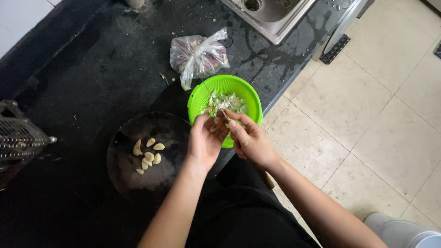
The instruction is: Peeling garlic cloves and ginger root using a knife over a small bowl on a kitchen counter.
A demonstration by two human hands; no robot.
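Step in hand: garlic peeling, judged from the skins and bare cloves on show. The left hand and the right hand meet over the near rim of the green colander. The left fingers are curled shut around a garlic clove, mostly hidden between the fingertips. The right fingers are pinched closed on a small knife, of which only a thin blade shows above the fingertips and a brown handle end below the wrist

Next move, as a judgement: the skin has to be lifted clear at the fingertips and dropped beyond them into the colander, the bare clove carried left of the left fingers to the plate

Count:
- colander, one, under and beyond the fingertips, holding a heap of pale garlic skins, too tangled to count
- dark round plate, one, left of the left fingers
- peeled cloves on the plate, about eight
- knotted clear plastic bag, one, well beyond the fingers
- steel sink, one, farther off
- wire rack, one, far left
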